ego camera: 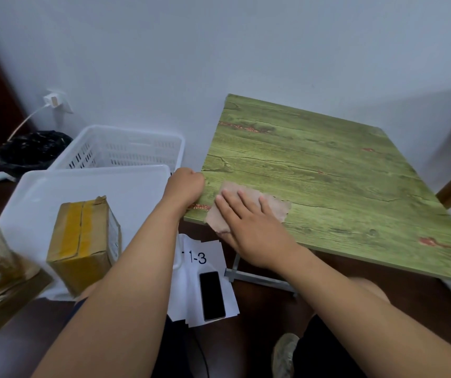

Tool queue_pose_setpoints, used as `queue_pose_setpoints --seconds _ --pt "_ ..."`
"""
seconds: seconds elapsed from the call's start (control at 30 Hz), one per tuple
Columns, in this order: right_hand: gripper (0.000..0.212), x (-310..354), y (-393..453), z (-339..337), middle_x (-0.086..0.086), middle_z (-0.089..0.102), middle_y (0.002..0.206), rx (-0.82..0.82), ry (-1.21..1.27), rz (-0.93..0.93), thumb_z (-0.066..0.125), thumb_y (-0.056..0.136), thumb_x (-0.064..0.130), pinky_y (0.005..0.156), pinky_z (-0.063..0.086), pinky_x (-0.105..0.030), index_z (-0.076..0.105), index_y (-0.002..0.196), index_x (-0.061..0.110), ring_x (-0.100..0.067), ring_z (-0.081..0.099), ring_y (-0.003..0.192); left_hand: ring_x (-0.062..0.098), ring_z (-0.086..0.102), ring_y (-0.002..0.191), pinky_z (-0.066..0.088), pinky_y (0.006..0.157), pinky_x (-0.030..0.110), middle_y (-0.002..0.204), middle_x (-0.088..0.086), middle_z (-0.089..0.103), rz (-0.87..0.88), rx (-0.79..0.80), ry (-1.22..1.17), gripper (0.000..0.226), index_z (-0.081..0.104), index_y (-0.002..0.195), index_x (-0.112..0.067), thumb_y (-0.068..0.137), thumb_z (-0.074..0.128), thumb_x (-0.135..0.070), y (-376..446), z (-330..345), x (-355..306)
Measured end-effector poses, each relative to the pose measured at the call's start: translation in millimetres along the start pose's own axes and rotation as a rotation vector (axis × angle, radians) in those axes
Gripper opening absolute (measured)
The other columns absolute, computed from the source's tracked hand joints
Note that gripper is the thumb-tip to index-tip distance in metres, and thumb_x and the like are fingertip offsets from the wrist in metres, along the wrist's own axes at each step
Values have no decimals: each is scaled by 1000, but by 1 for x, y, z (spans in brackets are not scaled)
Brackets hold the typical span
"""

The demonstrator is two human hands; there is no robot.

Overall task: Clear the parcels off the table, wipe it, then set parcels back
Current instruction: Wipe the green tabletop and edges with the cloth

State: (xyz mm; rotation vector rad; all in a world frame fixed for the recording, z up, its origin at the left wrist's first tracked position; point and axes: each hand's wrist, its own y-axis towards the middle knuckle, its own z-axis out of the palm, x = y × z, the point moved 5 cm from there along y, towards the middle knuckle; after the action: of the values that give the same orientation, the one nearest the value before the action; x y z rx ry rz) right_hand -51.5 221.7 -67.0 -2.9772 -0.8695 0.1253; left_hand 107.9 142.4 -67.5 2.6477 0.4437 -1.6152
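My right hand (pixel 248 222) presses the cloth (pixel 248 205) flat, fingers straight, on the green surface (pixel 328 170); my left hand (pixel 184 186) grips its near-left edge; a parcel (pixel 85 244) sits in the tray (pixel 41 197).

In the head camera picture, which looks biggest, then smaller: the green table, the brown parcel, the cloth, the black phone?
1. green table
2. brown parcel, though it lies nearer the camera
3. cloth, partly hidden under the right hand
4. black phone

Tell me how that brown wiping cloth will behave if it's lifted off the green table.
The cloth probably flops: it lies thin, flat and ragged-edged under the open right hand. Likely very light, so it may slide on the smooth tabletop rather than grip.
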Motion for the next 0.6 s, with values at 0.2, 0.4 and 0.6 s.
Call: queue_pose_setpoints --seconds 0.2,0.4,0.6 --pt "53 2 -9 -14 7 17 164 41 391 -6 28 105 44 120 1 -47 25 155 27 -17 9 151 30 55 75 38 65 33 81 20 59 7 -7 -11 17 59 79 -6 81 44 -14 1 1 2" --pt "36 -22 3 -64 -27 70 100 -145 1451 242 37 105 43 73 55 -32 62 122 24 -22 61 67 24 38 64 26 54 32 68 7 42 -14 -20 -61 22 37 63 -10 85 39 -6 -1 2 -2" --pt "26 -72 9 -87 8 69 71 -573 1502 599 49 99 26 69 47 -28 65 81 17 -9 61 72 27 46 72 33 63 33 78 10 51 -55 -14 -125 14 48 72 -8 84 40 -10 1 2 1"
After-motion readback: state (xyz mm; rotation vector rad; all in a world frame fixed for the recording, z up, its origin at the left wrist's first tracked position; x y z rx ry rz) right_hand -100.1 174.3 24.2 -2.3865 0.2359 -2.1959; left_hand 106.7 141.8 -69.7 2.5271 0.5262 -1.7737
